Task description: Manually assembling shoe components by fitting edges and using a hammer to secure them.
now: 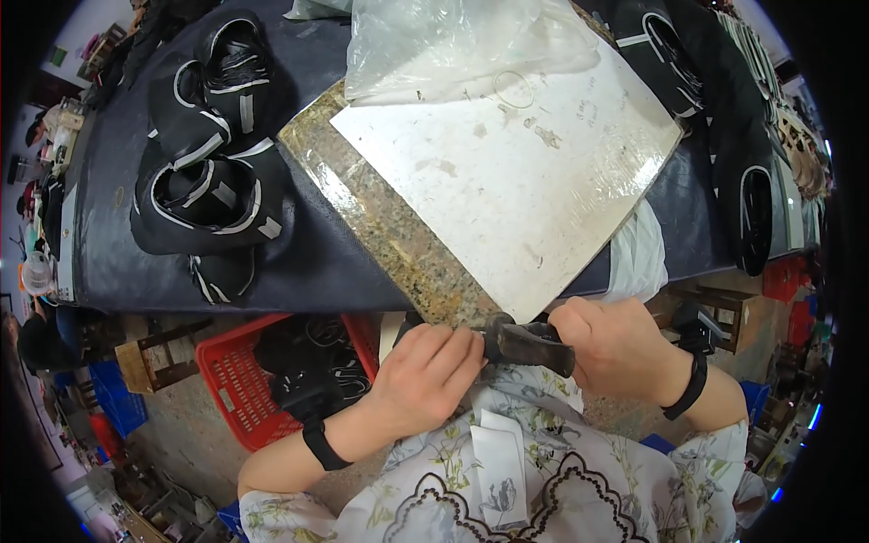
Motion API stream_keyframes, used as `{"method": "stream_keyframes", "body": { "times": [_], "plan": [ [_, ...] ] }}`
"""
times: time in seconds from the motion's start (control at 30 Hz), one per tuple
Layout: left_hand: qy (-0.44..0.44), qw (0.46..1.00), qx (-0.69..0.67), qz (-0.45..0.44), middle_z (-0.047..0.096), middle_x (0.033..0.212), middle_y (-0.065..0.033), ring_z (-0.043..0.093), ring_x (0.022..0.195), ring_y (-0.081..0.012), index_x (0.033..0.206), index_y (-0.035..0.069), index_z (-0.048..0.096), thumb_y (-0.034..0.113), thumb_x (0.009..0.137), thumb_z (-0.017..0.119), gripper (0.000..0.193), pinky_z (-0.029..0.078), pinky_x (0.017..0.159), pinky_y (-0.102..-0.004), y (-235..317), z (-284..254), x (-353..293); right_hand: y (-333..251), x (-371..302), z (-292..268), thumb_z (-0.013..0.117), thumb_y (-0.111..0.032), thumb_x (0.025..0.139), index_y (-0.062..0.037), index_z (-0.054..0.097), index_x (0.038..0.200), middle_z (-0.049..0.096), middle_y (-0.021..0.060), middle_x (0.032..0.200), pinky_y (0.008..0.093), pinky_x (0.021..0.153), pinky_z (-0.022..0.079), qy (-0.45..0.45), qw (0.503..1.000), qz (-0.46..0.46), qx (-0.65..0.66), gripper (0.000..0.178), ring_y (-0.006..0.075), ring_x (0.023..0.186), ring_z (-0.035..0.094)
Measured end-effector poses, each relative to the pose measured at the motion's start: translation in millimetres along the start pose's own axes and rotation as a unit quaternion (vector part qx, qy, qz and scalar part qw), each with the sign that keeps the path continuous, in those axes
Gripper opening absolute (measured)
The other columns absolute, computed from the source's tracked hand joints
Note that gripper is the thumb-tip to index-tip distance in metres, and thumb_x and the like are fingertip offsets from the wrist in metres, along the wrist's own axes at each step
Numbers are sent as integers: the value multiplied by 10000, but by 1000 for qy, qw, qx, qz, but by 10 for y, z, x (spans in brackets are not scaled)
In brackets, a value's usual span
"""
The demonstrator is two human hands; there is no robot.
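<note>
Head fisheye, close, facing down at fingers (450, 353).

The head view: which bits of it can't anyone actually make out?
In the head view:
- Part of the dark piece: covered by the left hand.
- Fingertips of the right hand: curled under, hidden behind its own knuckles.
- Far corner of the white board: covered by the plastic bag, itself cut off by the upper edge.
- Separate items in the red basket: a dark jumble, overlapping one another.

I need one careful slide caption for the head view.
Left hand and right hand at a dark object, near a white board; red basket at left.
</note>
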State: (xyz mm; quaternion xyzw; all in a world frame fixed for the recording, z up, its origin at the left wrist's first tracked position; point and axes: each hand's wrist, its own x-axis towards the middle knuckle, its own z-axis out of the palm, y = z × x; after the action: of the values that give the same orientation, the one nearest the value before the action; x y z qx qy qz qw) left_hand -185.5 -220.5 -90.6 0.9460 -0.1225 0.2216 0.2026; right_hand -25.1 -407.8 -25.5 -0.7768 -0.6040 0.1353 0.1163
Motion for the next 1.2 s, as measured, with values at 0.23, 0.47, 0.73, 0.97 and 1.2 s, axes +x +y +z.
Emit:
{"method": "stream_keyframes", "body": {
  "times": [0.23,0.47,0.73,0.97,1.2],
  "plan": [
    [-1,999,-20,-47,616,1028,-106,599,854,-260,996,-26,689,136,681,798,371,501,723,-382,-30,-37,-61,38,8,6,740,-307,803,-75,505,819,522,45,694,331,461,444,-5,1000,-18,12,331,219,566,593],
    [-22,998,62,-11,629,1038,-112,602,883,-250,995,-27,695,160,714,778,347,500,740,-378,13,-34,-39,39,89,-62,746,-305,779,-93,517,807,518,33,691,328,460,440,-33,999,6,4,314,221,580,595],
    [-6,998,55,-31,622,1004,-123,598,902,-248,1000,-39,680,156,815,708,270,493,759,-359,56,10,-90,31,80,23,756,-315,776,-90,510,787,504,31,674,342,441,422,1,1000,-22,7,334,223,548,580],
    [78,976,-101,-175,638,1026,-111,594,906,-296,1036,9,691,171,682,843,418,476,797,-392,47,10,-197,53,80,-44,772,-300,767,-82,509,806,519,44,690,349,450,438,-27,999,-32,12,344,232,569,595],
    [49,995,16,-86,622,1026,-63,591,918,-254,1048,49,702,149,638,843,445,442,766,-391,48,34,-246,66,103,-62,769,-267,750,-80,512,817,535,47,711,355,466,454,-40,998,-38,-1,325,231,610,613]
  ]
}}
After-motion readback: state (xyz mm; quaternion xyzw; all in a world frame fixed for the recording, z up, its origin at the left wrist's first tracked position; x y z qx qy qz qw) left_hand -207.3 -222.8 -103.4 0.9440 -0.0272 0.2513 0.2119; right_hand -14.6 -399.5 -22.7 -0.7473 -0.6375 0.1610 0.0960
